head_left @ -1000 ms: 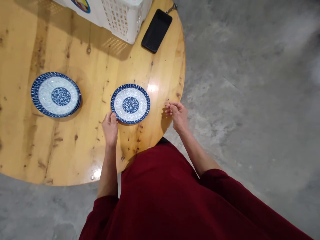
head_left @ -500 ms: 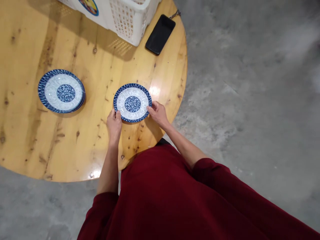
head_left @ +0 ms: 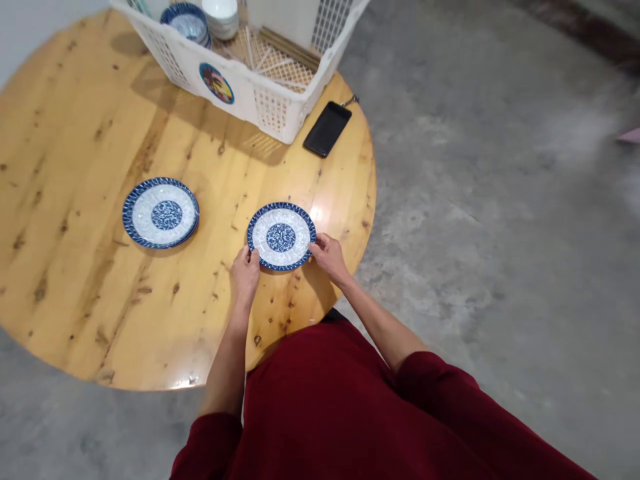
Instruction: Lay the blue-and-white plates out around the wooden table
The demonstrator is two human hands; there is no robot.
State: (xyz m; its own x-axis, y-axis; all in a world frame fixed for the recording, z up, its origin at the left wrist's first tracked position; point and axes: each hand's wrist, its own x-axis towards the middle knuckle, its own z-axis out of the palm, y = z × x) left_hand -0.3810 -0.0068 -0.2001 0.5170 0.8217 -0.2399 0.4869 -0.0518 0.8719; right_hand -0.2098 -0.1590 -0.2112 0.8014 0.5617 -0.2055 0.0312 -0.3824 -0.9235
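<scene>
A blue and white patterned plate [head_left: 281,236] lies on the round wooden table [head_left: 90,293] near its right edge. My left hand [head_left: 245,274] grips the plate's near left rim with curled fingers. My right hand [head_left: 328,255] holds the plate's right rim, fingers closed on it. Further left, a small stack of like plates [head_left: 161,212] rests on the table, away from both hands.
A white plastic basket [head_left: 250,87] at the table's far side holds stacked bowls [head_left: 188,20] and chopsticks. A black phone [head_left: 328,128] lies beside it near the table's right edge. Grey concrete floor [head_left: 500,233] spreads to the right.
My right hand came in from the table's edge and took hold of the plate's right rim. My view lifted, bringing the basket's inside into sight.
</scene>
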